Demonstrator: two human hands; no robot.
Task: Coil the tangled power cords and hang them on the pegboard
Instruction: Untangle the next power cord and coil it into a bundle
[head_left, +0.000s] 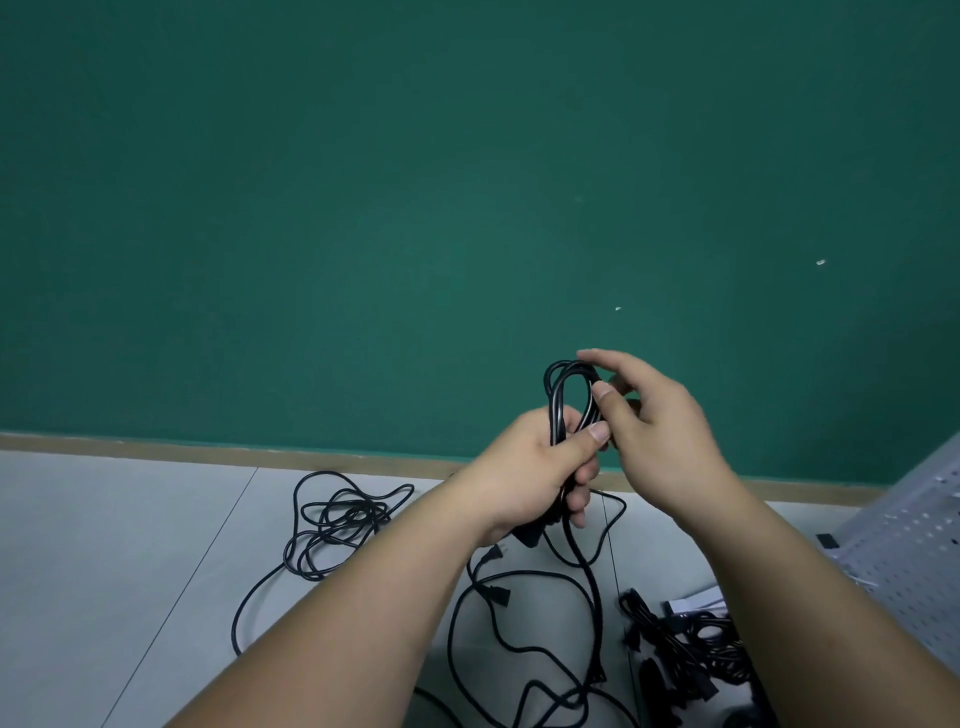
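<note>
Cord (566, 400) is gripped in loops by left hand (530, 467) | top is pinched by right hand (654, 415) | tangle (343, 519) is seen on floor (130, 519)

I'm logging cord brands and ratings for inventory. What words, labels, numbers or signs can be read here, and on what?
No text reads clearly in this view.
Coiled cord: no print visible on its jacket.
Loose plug: markings, if any, too small to read.
White sheet at lower right: dark marks, too blurred to read.
Pegboard: holes only, no label visible.
</note>
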